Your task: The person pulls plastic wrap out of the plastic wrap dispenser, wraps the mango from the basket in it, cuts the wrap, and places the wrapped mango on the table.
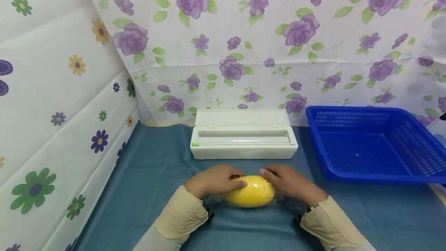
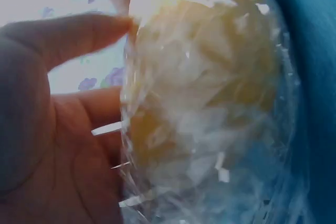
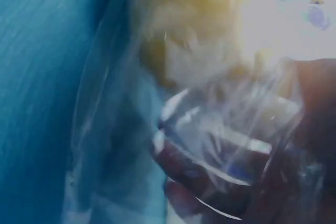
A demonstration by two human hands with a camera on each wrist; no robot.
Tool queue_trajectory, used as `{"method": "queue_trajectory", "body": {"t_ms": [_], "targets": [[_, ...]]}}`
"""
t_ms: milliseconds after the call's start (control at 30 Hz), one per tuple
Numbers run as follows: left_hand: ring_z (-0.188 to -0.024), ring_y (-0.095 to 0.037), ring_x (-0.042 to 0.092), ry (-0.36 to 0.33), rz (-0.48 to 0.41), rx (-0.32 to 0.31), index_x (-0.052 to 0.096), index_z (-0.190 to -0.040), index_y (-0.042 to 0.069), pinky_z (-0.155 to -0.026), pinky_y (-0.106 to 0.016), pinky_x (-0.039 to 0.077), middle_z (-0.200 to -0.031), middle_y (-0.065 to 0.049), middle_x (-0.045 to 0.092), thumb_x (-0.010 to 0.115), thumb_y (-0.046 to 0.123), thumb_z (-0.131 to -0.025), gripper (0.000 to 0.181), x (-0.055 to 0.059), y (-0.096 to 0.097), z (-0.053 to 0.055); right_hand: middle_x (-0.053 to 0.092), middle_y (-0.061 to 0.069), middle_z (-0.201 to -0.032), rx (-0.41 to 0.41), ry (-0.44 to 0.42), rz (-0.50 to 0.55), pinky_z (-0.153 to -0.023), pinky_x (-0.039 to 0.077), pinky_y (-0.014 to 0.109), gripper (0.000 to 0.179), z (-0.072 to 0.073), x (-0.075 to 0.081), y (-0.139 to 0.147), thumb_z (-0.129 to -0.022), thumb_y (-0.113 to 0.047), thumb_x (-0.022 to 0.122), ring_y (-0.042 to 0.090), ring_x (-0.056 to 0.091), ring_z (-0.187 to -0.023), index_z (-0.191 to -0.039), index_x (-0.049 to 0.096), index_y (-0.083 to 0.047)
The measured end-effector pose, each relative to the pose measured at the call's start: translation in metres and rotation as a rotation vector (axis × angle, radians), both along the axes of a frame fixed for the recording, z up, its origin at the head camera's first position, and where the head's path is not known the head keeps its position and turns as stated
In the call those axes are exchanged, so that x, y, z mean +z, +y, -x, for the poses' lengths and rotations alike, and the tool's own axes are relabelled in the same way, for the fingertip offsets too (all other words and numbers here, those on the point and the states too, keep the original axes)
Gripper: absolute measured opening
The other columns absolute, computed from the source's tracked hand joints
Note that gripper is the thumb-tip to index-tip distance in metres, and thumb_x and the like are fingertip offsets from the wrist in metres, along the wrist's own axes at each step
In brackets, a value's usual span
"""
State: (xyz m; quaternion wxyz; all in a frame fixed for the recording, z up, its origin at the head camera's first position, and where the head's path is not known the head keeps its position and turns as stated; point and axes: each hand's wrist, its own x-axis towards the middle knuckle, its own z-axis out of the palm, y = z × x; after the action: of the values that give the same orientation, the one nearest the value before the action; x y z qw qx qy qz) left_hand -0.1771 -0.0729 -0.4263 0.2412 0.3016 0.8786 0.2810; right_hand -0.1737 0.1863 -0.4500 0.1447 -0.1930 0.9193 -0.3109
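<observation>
A yellow oval fruit (image 1: 251, 193), its exact kind unclear, lies wrapped in clear cling film at the front of the table. My left hand (image 1: 217, 181) holds its left end, thumb on top and fingers behind. In the left wrist view the crinkled cling film (image 2: 210, 124) covers the fruit's end and trails off below. At the fruit's upper right my right hand (image 1: 294, 183) grips the film beside it, thumb near the top edge. Loose film (image 3: 110, 140) hangs past the curled fingers in the right wrist view, which is blurred and partly overexposed.
Behind the fruit stands a white cling film dispenser (image 1: 244, 152), its lid raised and a roll inside. A blue plastic basket (image 1: 369, 177) sits at the right. Blue cloth (image 1: 150, 165) covers the table, and flowered sheets (image 1: 216, 53) hang at the back and left.
</observation>
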Motion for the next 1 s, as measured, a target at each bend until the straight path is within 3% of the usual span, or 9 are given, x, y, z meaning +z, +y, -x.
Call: {"method": "queue_trajectory", "body": {"t_ms": [133, 200, 367, 533, 633, 733, 867, 1000], "targets": [[-0.123, -0.022, 0.062, 0.152, -0.044, 0.054, 0.063, -0.137, 0.009, -0.105, -0.04, 0.05, -0.134, -0.007, 0.066, 0.059, 0.034, -0.102, 0.043, -0.002, 0.004, 0.0, 0.067, 0.004, -0.121, 0.007, 0.213, 0.03, -0.094, 0.053, 0.05, 0.036, -0.011, 0.012, -0.009, -0.106, -0.041, 0.051, 0.026, 0.064, -0.113, -0.121, 0.069, -0.015], [-0.124, -0.024, 0.061, 0.231, -0.057, 0.083, 0.063, -0.135, 0.009, -0.106, -0.041, 0.049, -0.134, -0.007, 0.065, 0.062, 0.03, -0.1, 0.04, -0.003, 0.006, -0.001, 0.063, 0.004, -0.13, 0.038, 0.284, 0.038, -0.098, 0.052, 0.051, 0.037, -0.018, 0.016, -0.015, -0.106, -0.039, 0.051, 0.027, 0.063, -0.12, -0.129, 0.065, -0.014], [-0.105, -0.019, 0.06, 0.408, -0.079, 0.155, 0.067, -0.111, 0.014, -0.092, -0.034, 0.053, -0.115, -0.003, 0.063, 0.069, 0.019, -0.096, 0.016, -0.007, 0.014, -0.005, 0.06, 0.004, -0.132, 0.171, 0.357, 0.024, -0.097, 0.054, 0.049, 0.035, -0.031, 0.017, -0.028, -0.105, -0.028, 0.054, 0.024, 0.063, -0.119, -0.138, 0.058, -0.015], [-0.094, -0.016, 0.056, 0.501, -0.078, 0.188, 0.064, -0.097, 0.014, -0.084, -0.03, 0.052, -0.102, -0.003, 0.062, 0.069, 0.011, -0.093, 0.006, -0.011, 0.02, -0.008, 0.059, 0.006, -0.134, 0.201, 0.395, -0.026, -0.102, 0.051, 0.049, 0.041, -0.032, 0.007, -0.032, -0.098, -0.019, 0.064, 0.025, 0.061, -0.122, -0.138, 0.057, -0.013], [-0.092, -0.016, 0.058, 0.502, -0.082, 0.19, 0.065, -0.104, 0.012, -0.084, -0.03, 0.053, -0.105, -0.006, 0.062, 0.062, 0.007, -0.095, 0.011, -0.013, 0.024, -0.01, 0.058, 0.006, -0.136, 0.184, 0.382, -0.031, -0.102, 0.051, 0.048, 0.042, -0.03, 0.002, -0.033, -0.097, -0.019, 0.065, 0.024, 0.06, -0.122, -0.138, 0.057, -0.014], [-0.098, -0.016, 0.058, 0.429, -0.112, 0.168, 0.061, -0.121, 0.011, -0.089, -0.031, 0.053, -0.117, -0.006, 0.061, 0.055, 0.01, -0.096, 0.026, -0.015, 0.029, -0.012, 0.057, 0.006, -0.138, 0.156, 0.349, -0.025, -0.101, 0.051, 0.048, 0.043, -0.027, -0.002, -0.032, -0.098, -0.021, 0.062, 0.023, 0.059, -0.122, -0.14, 0.056, -0.015], [-0.121, -0.018, 0.056, 0.296, -0.075, 0.123, 0.039, -0.152, 0.014, -0.103, -0.038, 0.049, -0.143, -0.004, 0.051, 0.051, 0.034, -0.099, 0.057, -0.017, 0.031, -0.015, 0.054, 0.006, -0.143, 0.14, 0.312, -0.011, -0.104, 0.049, 0.049, 0.046, -0.022, -0.006, -0.03, -0.101, -0.023, 0.058, 0.024, 0.057, -0.127, -0.146, 0.051, -0.015], [-0.127, -0.02, 0.054, 0.236, 0.034, 0.101, 0.016, -0.163, 0.023, -0.108, -0.046, 0.044, -0.153, -0.004, 0.045, 0.06, 0.049, -0.091, 0.088, -0.02, 0.03, -0.016, 0.052, 0.004, -0.146, 0.151, 0.261, 0.017, -0.107, 0.047, 0.05, 0.046, -0.019, -0.006, -0.027, -0.104, -0.025, 0.055, 0.022, 0.055, -0.13, -0.149, 0.048, -0.018]]}}
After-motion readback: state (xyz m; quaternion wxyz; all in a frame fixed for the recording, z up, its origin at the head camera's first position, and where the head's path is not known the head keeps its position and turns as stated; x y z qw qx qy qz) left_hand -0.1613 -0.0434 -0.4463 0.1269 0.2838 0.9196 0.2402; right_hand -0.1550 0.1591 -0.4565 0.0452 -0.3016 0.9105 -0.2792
